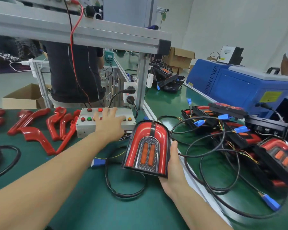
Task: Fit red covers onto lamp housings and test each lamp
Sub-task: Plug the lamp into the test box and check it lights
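Lamp [146,150] upright in R hand [173,165], arch end away.

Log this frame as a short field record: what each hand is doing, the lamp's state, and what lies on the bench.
left hand: left hand spread open over the button box, fingers on its top panel
right hand: right hand grips the lamp from its right edge and underside
lamp: red cover fitted, amber centre segments, tilted up toward the camera; lit or unlit cannot be told
bench left: loose red covers on the green mat
bench right: pile of wired lamps with blue connectors
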A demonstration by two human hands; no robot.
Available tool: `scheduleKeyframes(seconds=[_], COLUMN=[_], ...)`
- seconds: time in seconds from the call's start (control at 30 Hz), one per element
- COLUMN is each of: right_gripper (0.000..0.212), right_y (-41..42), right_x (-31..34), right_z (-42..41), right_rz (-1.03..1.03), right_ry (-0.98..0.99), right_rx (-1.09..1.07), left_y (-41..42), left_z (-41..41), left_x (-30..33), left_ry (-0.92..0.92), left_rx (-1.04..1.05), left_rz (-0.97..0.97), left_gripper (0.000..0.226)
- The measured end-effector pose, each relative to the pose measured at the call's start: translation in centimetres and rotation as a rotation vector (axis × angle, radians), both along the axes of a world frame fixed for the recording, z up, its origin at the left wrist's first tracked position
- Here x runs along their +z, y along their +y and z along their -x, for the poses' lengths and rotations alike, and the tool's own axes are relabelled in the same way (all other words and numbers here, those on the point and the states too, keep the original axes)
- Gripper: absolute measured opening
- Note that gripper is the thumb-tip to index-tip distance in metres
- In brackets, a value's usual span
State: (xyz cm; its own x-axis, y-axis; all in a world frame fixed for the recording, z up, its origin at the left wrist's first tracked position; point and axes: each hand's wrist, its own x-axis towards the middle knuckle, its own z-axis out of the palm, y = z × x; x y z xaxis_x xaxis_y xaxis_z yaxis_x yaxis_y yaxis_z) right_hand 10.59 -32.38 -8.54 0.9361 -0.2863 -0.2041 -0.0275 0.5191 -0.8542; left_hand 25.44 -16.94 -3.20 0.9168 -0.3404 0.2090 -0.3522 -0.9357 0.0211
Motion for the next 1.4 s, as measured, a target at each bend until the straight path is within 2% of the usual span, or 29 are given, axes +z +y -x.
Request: scheduleKeyframes(seconds=[0.07,0.1,0.13,0.23,0.27,0.37,0.43,0.47,0.53,0.57,0.63,0.67,0.73,0.8,0.87,0.93,1.0,1.2,1.4], right_gripper=[0.055,0.053,0.051,0.044,0.042,0.039,0.041,0.041,0.04,0.04,0.041,0.041,0.039,0.038,0.044,0.049,0.046,0.037,0.035], right_y=[-0.4,-0.5,-0.6,-0.7,-0.8,-1.5,-1.9,-2.1,-2.4,-2.6,-2.9,-2.8,-1.9,0.2,3.6,6.9,9.0,10.1,10.6], right_x=[0.4,0.5,0.6,0.9,0.9,1.2,1.6,1.9,2.6,2.9,3.4,3.7,4.5,5.0,5.2,5.0,4.8,5.1,5.5], right_z=[0.1,0.1,0.0,-0.1,-0.2,-0.2,-0.3,-0.4,-0.7,-0.9,-1.3,-1.3,-1.1,-1.0,-1.1,-1.6,-2.1,-2.5,-2.4], right_rz=[-0.046,-0.07,-0.087,-0.069,-0.048,0.04,0.124,0.177,0.386,0.576,1.064,1.287,1.567,1.728,1.826,1.887,1.905,1.935,1.776], right_ry=[0.058,0.083,0.103,0.137,0.143,0.201,0.275,0.303,0.371,0.395,0.386,0.374,0.258,-0.016,-0.248,-0.305,-0.283,-0.177,-0.155], right_rx=[-0.025,-0.041,-0.055,-0.084,-0.086,-0.054,-0.007,0.015,0.025,0.025,0.0,-0.015,-0.089,-0.124,0.055,0.258,0.332,0.295,0.248], left_y=[1.1,1.6,1.9,2.1,2.2,3.8,5.5,6.3,7.6,8.1,8.9,9.2,9.9,10.5,10.6,10.7,10.7,11.8,12.2], left_z=[0.8,1.4,2.2,3.7,3.8,3.8,4.1,4.6,5.6,5.8,6.0,6.0,6.0,6.2,6.7,7.2,7.5,7.0,5.4], left_x=[-0.2,-0.3,-0.3,-1.1,-1.0,0.8,1.7,1.9,1.4,0.9,0.4,0.3,0.4,0.8,1.4,1.9,2.0,2.1,2.9], left_ry=[-0.116,-0.074,0.024,0.307,0.33,0.36,0.482,0.573,0.687,0.666,0.511,0.427,0.313,0.275,0.253,0.219,0.187,0.154,0.321], left_rx=[-0.076,-0.093,-0.1,-0.088,-0.07,-0.028,-0.13,-0.181,-0.212,-0.207,-0.205,-0.209,-0.242,-0.315,-0.386,-0.451,-0.505,-0.581,-0.557], left_rz=[0.344,0.442,0.409,0.046,0.051,0.331,0.264,0.144,-0.086,-0.135,-0.13,-0.098,0.034,0.246,0.42,0.497,0.517,0.504,0.607], left_gripper=[0.026,0.017,0.016,0.025,0.025,0.014,0.006,0.015,0.037,0.042,0.036,0.031,0.026,0.021,0.019,0.017,0.018,0.019,0.022])
